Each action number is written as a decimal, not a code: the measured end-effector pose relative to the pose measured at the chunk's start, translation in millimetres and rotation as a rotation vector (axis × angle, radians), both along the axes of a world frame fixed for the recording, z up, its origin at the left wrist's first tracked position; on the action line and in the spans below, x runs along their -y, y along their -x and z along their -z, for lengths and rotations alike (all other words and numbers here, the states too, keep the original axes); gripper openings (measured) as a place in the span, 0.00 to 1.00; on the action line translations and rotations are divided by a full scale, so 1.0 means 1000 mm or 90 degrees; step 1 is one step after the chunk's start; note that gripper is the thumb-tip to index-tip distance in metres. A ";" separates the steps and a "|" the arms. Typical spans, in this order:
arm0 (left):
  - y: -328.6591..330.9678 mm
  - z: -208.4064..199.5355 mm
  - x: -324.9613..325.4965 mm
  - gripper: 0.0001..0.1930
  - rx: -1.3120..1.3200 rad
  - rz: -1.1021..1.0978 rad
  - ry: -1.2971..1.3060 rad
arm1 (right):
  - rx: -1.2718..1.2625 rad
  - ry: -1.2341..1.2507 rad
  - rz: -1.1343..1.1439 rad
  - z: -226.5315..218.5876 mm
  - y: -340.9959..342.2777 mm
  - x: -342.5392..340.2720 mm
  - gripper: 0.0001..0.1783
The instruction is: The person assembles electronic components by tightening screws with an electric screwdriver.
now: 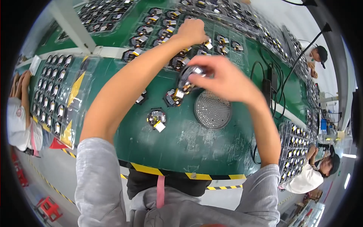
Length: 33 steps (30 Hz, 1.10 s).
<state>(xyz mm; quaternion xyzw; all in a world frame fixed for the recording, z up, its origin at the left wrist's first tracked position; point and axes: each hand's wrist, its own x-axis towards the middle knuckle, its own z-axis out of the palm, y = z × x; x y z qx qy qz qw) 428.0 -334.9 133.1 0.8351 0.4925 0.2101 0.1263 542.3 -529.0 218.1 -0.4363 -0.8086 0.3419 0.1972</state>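
My right hand (225, 77) is closed on a round black electronic module (184, 78), held above the green table, thumb on its near side. Beyond it, my left hand (192, 31) is curled down over a clear plastic tray (237, 58) filled with similar round modules. Its fingertips are hidden, and I cannot make out what they hold. Below the right hand lie a round circuit board assembly (173, 98) and, nearer me, another one (156, 118) with a white-and-yellow tab. A further dark module (141, 97) is partly covered by my left forearm.
A round grey perforated dish (213, 110) with small bits along its far side sits right of the loose boards. Filled trays (48, 94) stand at left and others (293, 151) at right. Black cables (278, 81) run along the table's right side. Co-workers sit at both sides.
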 end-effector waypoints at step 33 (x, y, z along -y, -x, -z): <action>0.096 -0.051 0.160 0.05 0.132 0.159 -0.109 | 0.197 -0.295 0.483 0.057 -0.119 -0.105 0.12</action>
